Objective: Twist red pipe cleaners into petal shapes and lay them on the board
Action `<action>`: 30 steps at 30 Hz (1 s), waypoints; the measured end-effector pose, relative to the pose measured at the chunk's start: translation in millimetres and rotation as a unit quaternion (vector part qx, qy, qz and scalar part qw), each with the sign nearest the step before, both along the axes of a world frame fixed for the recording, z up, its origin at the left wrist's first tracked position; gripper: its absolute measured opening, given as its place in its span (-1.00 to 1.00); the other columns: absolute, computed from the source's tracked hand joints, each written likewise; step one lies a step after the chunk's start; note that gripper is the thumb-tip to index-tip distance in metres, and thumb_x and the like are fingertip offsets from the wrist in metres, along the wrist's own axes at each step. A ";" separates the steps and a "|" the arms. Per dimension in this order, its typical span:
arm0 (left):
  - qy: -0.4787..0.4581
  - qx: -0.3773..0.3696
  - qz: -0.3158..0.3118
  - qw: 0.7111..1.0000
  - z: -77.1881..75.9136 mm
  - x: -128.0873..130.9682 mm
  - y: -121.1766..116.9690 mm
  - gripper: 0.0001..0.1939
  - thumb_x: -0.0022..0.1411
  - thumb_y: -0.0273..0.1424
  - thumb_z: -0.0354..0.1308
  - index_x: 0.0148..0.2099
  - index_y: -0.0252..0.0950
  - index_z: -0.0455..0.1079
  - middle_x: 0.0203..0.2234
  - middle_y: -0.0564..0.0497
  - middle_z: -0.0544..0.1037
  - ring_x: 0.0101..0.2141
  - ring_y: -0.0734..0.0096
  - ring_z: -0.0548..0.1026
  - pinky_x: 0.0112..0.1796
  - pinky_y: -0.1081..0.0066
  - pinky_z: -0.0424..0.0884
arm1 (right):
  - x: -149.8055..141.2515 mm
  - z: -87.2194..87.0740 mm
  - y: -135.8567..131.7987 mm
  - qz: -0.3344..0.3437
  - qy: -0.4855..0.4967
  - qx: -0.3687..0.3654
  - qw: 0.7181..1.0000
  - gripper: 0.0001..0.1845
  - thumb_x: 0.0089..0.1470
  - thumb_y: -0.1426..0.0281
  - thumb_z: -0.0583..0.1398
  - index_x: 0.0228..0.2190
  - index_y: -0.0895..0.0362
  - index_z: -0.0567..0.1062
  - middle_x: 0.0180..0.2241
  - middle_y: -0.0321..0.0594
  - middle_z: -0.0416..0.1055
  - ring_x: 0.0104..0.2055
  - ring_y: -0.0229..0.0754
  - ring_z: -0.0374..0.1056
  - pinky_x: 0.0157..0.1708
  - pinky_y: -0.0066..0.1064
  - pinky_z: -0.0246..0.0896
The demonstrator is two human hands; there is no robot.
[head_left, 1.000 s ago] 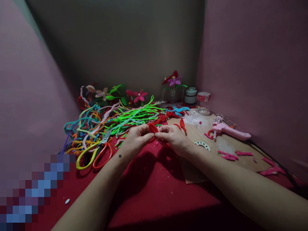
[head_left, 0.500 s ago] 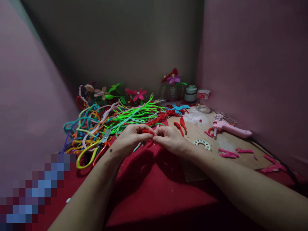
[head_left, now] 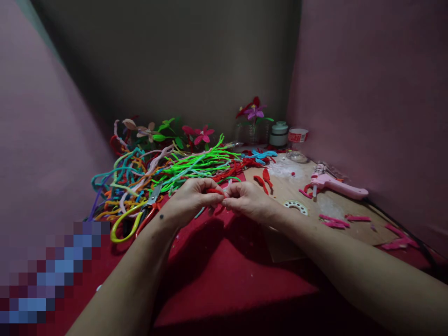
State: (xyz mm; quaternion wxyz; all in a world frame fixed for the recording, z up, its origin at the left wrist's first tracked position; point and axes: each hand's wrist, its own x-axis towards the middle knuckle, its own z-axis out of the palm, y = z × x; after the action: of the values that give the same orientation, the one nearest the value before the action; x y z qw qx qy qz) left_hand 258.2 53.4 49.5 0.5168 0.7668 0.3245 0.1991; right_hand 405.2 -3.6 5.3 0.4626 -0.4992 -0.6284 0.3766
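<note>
Between my two hands is a short red pipe cleaner (head_left: 214, 191), with its fuzzy side showing above my left thumb. My left hand (head_left: 192, 197) is closed around it, thumb against the curled fingers. Fingertips of my right hand (head_left: 249, 200) pinch at its right end, almost touching the left fingertips; the exact grip there is hidden. Just beyond my right hand, two red pipe-cleaner petals (head_left: 267, 177) lie on a cardboard sheet (head_left: 280, 191). Left of my left wrist are scissors (head_left: 128, 224) with a yellow and a red handle.
A tangled heap of coloured pipe cleaners (head_left: 196, 165) spreads behind my hands. Finished pipe-cleaner flowers (head_left: 203, 134) stand along the back wall. On the right are a pink glue gun (head_left: 336, 184) with a dark cord, a white ring with holes (head_left: 296, 207) and pink scraps (head_left: 334, 221).
Both hands keep their hold on the red pipe cleaner in nearly the same place, with only tiny finger movement. The view has shifted slightly.
</note>
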 end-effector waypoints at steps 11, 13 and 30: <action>0.009 0.016 0.015 1.000 -0.9 3.9 -4.2 -0.96 -0.10 -0.51 0.12 -0.47 -0.36 0.35 -0.72 0.11 0.38 -0.69 0.57 0.30 -0.62 0.54 0.20 | 0.2 7.4 -3.3 -0.013 -0.023 -0.011 1.000 -0.84 -0.14 0.45 0.12 -0.66 0.18 0.27 -0.70 -0.42 0.12 -0.64 -0.43 -0.02 -0.65 -0.54 -0.16; 0.013 0.053 0.028 0.998 -2.2 4.6 -5.9 -0.96 -0.07 -0.50 0.10 -0.46 -0.34 0.34 -0.73 0.14 0.35 -0.72 0.60 0.24 -0.66 0.57 0.12 | 0.4 7.2 -3.5 -0.015 -0.010 -0.021 1.000 -0.85 -0.15 0.46 0.12 -0.66 0.18 0.27 -0.71 -0.42 0.12 -0.65 -0.44 -0.03 -0.66 -0.54 -0.16; 0.025 0.065 0.014 0.997 -1.8 3.5 -5.8 -0.95 -0.07 -0.52 0.08 -0.48 -0.34 0.36 -0.70 0.11 0.40 -0.67 0.59 0.30 -0.62 0.57 0.20 | 2.6 3.3 0.2 -0.008 -0.007 -0.034 0.999 -0.88 -0.18 0.47 0.12 -0.67 0.17 0.28 -0.73 -0.43 0.11 -0.67 -0.43 -0.02 -0.67 -0.52 -0.19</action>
State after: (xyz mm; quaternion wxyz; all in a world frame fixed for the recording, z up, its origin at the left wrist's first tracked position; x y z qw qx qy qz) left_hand 261.6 47.7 47.8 0.4544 0.7991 0.3342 0.2080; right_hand 407.8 -3.3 8.6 0.4438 -0.5220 -0.6146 0.3909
